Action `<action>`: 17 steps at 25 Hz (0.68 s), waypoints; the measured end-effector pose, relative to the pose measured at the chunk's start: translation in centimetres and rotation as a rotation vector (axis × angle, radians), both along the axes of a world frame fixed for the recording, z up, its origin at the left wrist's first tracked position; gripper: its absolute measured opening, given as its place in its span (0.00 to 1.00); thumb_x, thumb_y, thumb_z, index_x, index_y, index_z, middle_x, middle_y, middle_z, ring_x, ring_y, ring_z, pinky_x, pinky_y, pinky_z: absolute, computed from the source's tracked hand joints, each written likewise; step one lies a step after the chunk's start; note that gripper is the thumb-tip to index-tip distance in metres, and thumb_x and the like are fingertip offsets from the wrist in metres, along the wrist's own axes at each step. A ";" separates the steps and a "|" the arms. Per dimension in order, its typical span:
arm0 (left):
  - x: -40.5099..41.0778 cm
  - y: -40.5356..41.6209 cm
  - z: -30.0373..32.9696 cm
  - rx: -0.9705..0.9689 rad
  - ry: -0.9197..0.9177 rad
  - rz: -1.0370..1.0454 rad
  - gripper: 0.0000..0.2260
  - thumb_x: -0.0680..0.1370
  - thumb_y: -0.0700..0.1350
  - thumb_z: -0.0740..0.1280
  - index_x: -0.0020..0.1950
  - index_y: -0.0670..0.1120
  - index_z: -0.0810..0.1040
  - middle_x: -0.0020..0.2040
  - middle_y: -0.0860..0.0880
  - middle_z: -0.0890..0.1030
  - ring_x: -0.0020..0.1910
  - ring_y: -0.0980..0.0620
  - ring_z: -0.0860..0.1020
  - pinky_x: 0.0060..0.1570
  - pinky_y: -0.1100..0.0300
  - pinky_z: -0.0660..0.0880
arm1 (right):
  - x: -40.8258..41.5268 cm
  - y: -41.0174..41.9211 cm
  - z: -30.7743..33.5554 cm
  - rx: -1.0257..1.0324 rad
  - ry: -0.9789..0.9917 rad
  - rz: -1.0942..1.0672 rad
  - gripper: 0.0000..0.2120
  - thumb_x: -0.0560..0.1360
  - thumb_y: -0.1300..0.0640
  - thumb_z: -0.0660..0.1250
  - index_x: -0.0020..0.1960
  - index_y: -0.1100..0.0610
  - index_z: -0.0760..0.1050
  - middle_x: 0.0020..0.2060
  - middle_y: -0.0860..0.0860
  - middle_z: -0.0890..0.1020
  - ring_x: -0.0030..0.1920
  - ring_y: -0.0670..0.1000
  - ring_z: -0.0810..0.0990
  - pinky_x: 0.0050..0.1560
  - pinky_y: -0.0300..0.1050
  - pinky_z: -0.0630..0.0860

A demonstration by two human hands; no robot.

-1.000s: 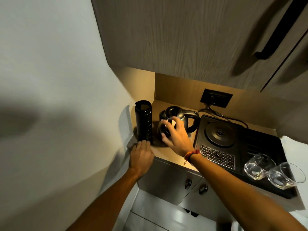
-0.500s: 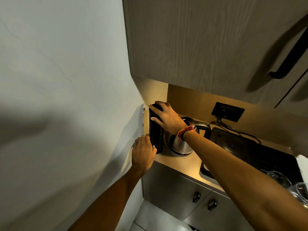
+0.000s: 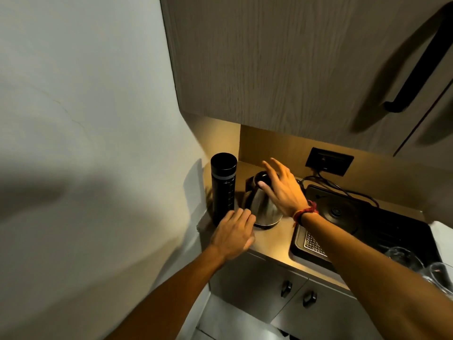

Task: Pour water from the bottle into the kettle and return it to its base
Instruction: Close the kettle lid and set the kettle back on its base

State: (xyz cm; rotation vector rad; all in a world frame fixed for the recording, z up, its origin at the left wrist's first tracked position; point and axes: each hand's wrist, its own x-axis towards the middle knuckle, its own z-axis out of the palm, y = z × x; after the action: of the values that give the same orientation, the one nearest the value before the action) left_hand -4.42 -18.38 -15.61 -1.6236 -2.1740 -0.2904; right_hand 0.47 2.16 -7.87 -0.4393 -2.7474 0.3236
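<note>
A tall black bottle [image 3: 223,190] stands upright with its cap on, at the counter's far left corner by the wall. Just right of it a steel kettle [image 3: 263,208] with a black lid sits on the counter, off its base. The round kettle base [image 3: 337,214] lies on the black tray to the right. My right hand [image 3: 282,190] hovers over the kettle's lid, fingers spread, holding nothing. My left hand [image 3: 234,233] rests flat on the counter edge in front of the bottle, fingers near the bottle's foot.
A black tray [image 3: 382,229] with a metal drain grille [image 3: 313,244] fills the counter's right. Two clear glasses [image 3: 402,257] stand at its near right. A wall socket [image 3: 328,161] with a cable sits behind. An upper cabinet [image 3: 294,69] hangs low overhead; drawers with knobs below.
My right hand has left the bottle's top and moved right, over the kettle lid. The bottle now stands capped. My left hand stays at the counter edge.
</note>
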 end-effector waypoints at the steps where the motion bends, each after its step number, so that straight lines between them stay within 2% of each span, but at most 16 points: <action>1: 0.1 1.5 0.8 0.017 -0.046 -0.043 0.18 0.77 0.53 0.64 0.62 0.44 0.71 0.55 0.45 0.75 0.53 0.47 0.74 0.53 0.53 0.76 | 1.1 1.8 -0.4 -0.024 -0.036 -0.047 0.33 0.79 0.34 0.50 0.78 0.49 0.56 0.77 0.56 0.61 0.76 0.58 0.62 0.73 0.56 0.65; 3: -0.2 5.0 2.9 0.049 -0.178 -0.034 0.26 0.75 0.55 0.66 0.68 0.43 0.68 0.63 0.42 0.73 0.62 0.44 0.72 0.58 0.49 0.76 | 2.3 4.8 -0.7 -0.166 -0.102 -0.095 0.30 0.79 0.39 0.57 0.75 0.55 0.64 0.71 0.58 0.69 0.71 0.59 0.68 0.72 0.55 0.67; 5: -1.4 8.3 5.2 0.022 -0.372 0.111 0.37 0.73 0.59 0.71 0.75 0.42 0.63 0.73 0.39 0.67 0.71 0.38 0.65 0.68 0.43 0.69 | 2.5 6.2 -0.5 -0.304 -0.205 -0.087 0.25 0.77 0.50 0.66 0.71 0.58 0.68 0.65 0.59 0.73 0.67 0.61 0.72 0.69 0.53 0.68; 7: -2.8 11.0 6.5 -0.057 -0.623 0.315 0.49 0.69 0.63 0.74 0.81 0.44 0.54 0.79 0.37 0.57 0.78 0.34 0.55 0.74 0.40 0.57 | 2.1 7.2 -0.6 -0.315 -0.247 -0.103 0.21 0.74 0.59 0.68 0.66 0.61 0.71 0.61 0.61 0.74 0.63 0.62 0.74 0.64 0.52 0.69; 9: -3.9 12.0 6.2 -0.108 -0.845 0.442 0.57 0.65 0.63 0.78 0.82 0.45 0.48 0.81 0.36 0.52 0.79 0.34 0.51 0.75 0.39 0.54 | 1.5 7.0 -0.6 -0.282 -0.248 -0.108 0.16 0.75 0.61 0.66 0.62 0.63 0.71 0.60 0.62 0.75 0.61 0.63 0.75 0.60 0.54 0.71; 11: -4.0 13.5 5.5 -0.083 -0.950 0.438 0.58 0.61 0.58 0.83 0.81 0.46 0.53 0.78 0.37 0.56 0.76 0.33 0.59 0.71 0.37 0.63 | 2.0 7.9 -1.2 -0.292 -0.229 -0.135 0.13 0.76 0.61 0.65 0.59 0.63 0.71 0.59 0.62 0.76 0.59 0.64 0.77 0.57 0.55 0.72; 13: -4.7 12.4 5.0 0.026 -0.944 0.450 0.54 0.57 0.56 0.85 0.76 0.47 0.62 0.73 0.40 0.64 0.70 0.35 0.67 0.64 0.38 0.71 | 1.7 6.8 -1.2 -0.269 -0.208 -0.136 0.11 0.75 0.61 0.65 0.57 0.62 0.70 0.58 0.61 0.77 0.57 0.64 0.78 0.54 0.55 0.73; 17: -4.7 13.6 5.3 0.074 -0.898 0.420 0.51 0.53 0.57 0.86 0.71 0.49 0.67 0.68 0.42 0.70 0.65 0.38 0.72 0.59 0.40 0.75 | 2.8 7.3 -1.4 -0.173 -0.101 -0.184 0.14 0.74 0.62 0.65 0.59 0.62 0.70 0.58 0.61 0.76 0.55 0.66 0.77 0.52 0.59 0.73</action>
State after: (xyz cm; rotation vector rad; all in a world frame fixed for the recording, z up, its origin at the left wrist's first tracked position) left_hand -9.14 -4.78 -10.29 -1.0267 -3.0099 -1.1148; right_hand 3.27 9.46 -9.27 -0.7671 -2.7598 0.5061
